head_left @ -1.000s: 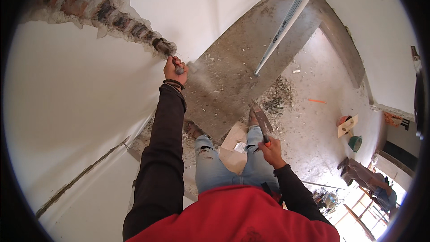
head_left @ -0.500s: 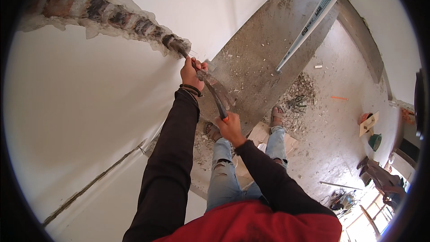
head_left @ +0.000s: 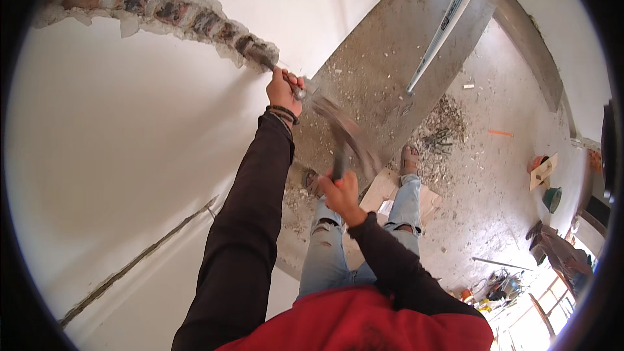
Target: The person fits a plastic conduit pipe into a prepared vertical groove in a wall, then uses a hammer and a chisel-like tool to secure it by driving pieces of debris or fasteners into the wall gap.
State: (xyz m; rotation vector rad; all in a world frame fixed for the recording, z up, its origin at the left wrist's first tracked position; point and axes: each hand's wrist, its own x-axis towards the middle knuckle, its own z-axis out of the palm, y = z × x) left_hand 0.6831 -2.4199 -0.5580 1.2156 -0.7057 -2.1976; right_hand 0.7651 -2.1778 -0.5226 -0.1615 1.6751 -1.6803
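Note:
My left hand (head_left: 282,94) is wrapped round a metal chisel (head_left: 263,60). The chisel's far end sits in a rough channel (head_left: 170,12) broken into the white wall, with brick and mortar bared inside. Its struck end pokes out below my fingers. My right hand (head_left: 344,197) grips the dark handle of a hammer (head_left: 343,123), whose long head is smeared by motion. The hammer head is apart from the chisel, to its lower right.
Rubble (head_left: 448,120) and dust lie on the concrete floor near my feet. A long white pipe or pole (head_left: 442,32) slants down at the upper right. A wooden float (head_left: 543,171) and green bowl (head_left: 552,199) lie right. Another person (head_left: 560,250) is at the far right.
The hammer head has swung away from the chisel's end, down and to the right, and my right hand has dropped slightly. My left hand still holds the chisel in the channel.

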